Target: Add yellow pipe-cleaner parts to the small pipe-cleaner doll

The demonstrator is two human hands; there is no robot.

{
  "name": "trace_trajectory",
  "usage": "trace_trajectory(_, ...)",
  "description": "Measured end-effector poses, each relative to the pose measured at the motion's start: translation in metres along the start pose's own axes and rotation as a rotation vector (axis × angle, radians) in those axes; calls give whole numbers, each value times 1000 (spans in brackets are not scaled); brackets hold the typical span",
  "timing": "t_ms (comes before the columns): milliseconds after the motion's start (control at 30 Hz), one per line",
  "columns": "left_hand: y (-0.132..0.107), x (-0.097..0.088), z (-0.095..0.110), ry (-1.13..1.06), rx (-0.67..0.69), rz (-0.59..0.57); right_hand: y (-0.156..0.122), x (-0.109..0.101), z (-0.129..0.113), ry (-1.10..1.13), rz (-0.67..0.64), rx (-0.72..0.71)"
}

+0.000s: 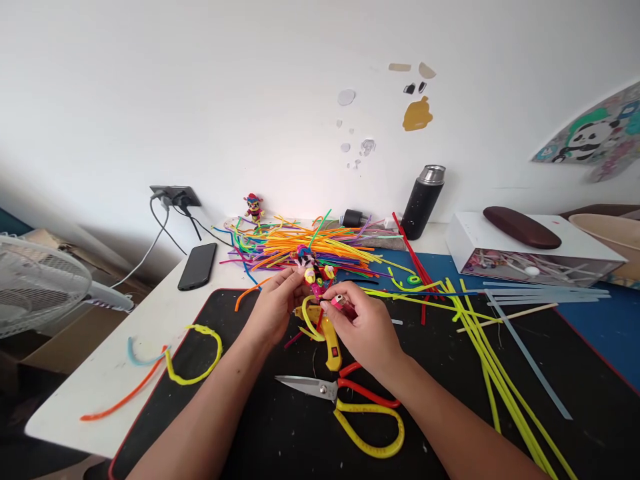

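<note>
My left hand (277, 301) is closed on a small pipe-cleaner figure (310, 272) with a red and blue top, yellow paws and a magenta lower part. My right hand (363, 320) is closed at the figure's lower end, around a small pink-red object (341, 301) that looks like a lighter; the fingers partly cover it. Below the hands curves a yellow pipe cleaner (310, 323); I cannot tell whether it is joined to the figure. Beneath lies a yellow glue gun (331, 343), partly hidden. Scissors (327, 390) with red and yellow handles rest open nearer me.
Behind the hands is a pile of coloured pipe cleaners (300, 243), with a finished-looking figure (254, 208) near the wall. A phone (197, 267) lies left, a black flask (424, 203) stands back right. Yellow pipe cleaners (493, 367) and glue sticks (535, 363) spread across the right.
</note>
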State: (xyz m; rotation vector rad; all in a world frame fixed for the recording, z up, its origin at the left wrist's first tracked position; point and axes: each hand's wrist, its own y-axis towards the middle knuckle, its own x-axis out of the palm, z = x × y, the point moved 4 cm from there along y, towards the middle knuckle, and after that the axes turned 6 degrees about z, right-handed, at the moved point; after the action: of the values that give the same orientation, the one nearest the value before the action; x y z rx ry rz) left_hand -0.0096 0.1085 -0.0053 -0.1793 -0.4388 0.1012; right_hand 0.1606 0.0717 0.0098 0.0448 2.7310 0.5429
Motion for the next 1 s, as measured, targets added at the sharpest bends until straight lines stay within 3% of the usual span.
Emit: trace_trajectory(1000, -2, 4, 4, -14, -19, -16, 2, -1, -3, 1, -11, 58)
